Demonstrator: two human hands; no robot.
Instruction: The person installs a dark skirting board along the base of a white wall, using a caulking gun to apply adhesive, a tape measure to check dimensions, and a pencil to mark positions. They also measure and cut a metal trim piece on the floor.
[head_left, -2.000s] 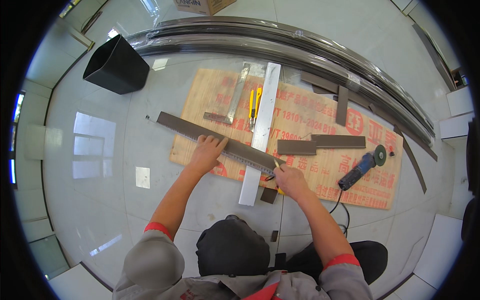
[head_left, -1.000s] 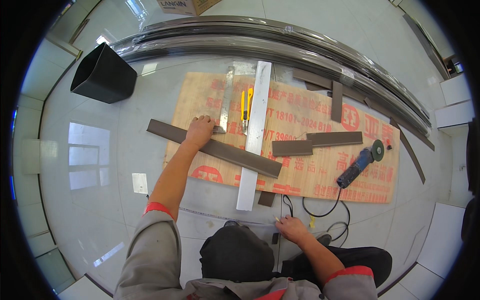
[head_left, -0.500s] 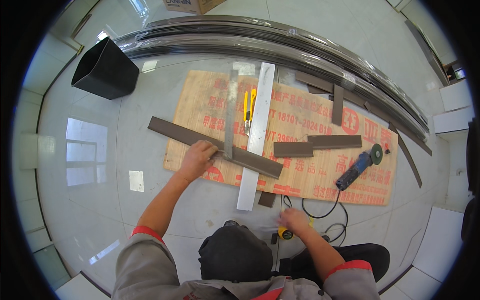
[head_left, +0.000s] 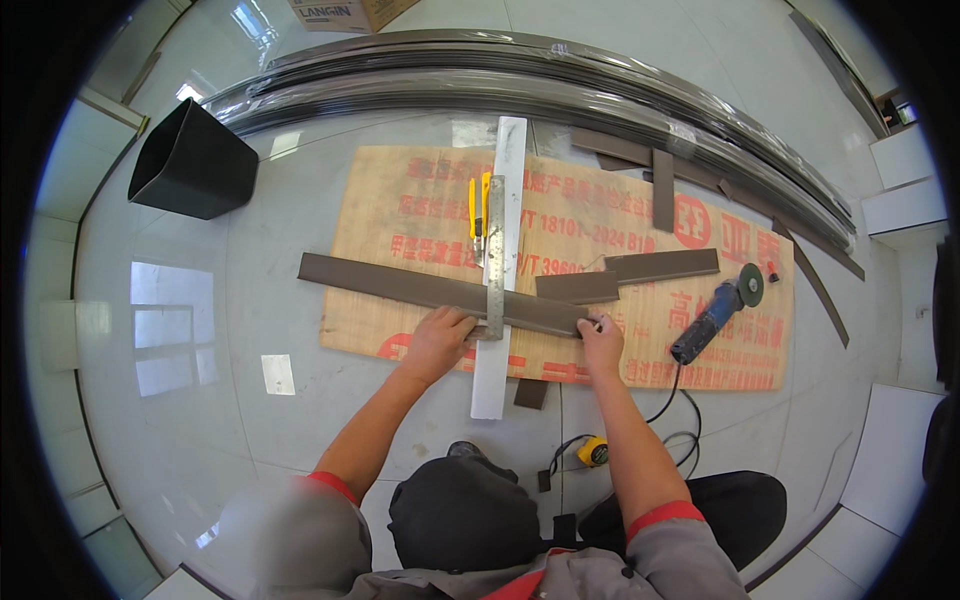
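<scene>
A long brown trim strip (head_left: 400,283) lies slantwise across a white plank (head_left: 488,385) on a printed wooden board (head_left: 350,220). Across the strip stands the blade of a metal square (head_left: 496,250), over the white plank. My left hand (head_left: 440,342) is closed at the strip's near edge, its fingertips on the strip and against the square's short arm. At the strip's right end, my right hand (head_left: 602,348) pinches the corner between thumb and fingers. Just left of the blade is a yellow utility knife (head_left: 485,205); two short brown pieces (head_left: 577,289) lie right of the square.
A blue angle grinder (head_left: 712,325) rests on the board's right side, its cord trailing down. On the floor near my right forearm sits a yellow tape measure (head_left: 592,452). Wrapped long profiles (head_left: 400,90) stretch across the back. A black bin (head_left: 195,165) stands at left.
My right hand has left the tape measure area and reached the strip's right end. My left hand and the square have shifted right along the strip, which now lies flatter across.
</scene>
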